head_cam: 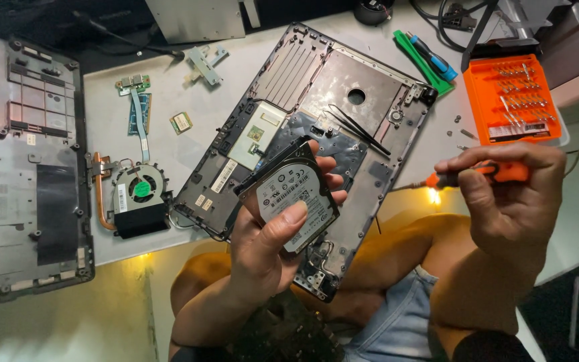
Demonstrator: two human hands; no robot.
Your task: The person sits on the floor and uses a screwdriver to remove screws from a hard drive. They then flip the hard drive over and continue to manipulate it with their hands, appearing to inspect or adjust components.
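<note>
My left hand (269, 245) holds a small laptop hard drive (294, 191) with a silver labelled face, thumb on its lower edge, fingers behind it. It hovers above an opened grey laptop chassis (343, 100) that lies diagonally on the table. My right hand (514, 194) grips an orange-handled screwdriver (484, 174), its thin shaft pointing left toward the chassis edge. Black tweezers (356, 127) rest inside the chassis.
An orange bit case (514, 97) stands at the right with loose screws beside it. A cooling fan with copper heat pipe (135, 198), a ribbon cable board (139, 110), a small chip (181, 122) and a laptop bottom cover (21, 167) lie left. Green and blue pry tools (430, 60) sit behind.
</note>
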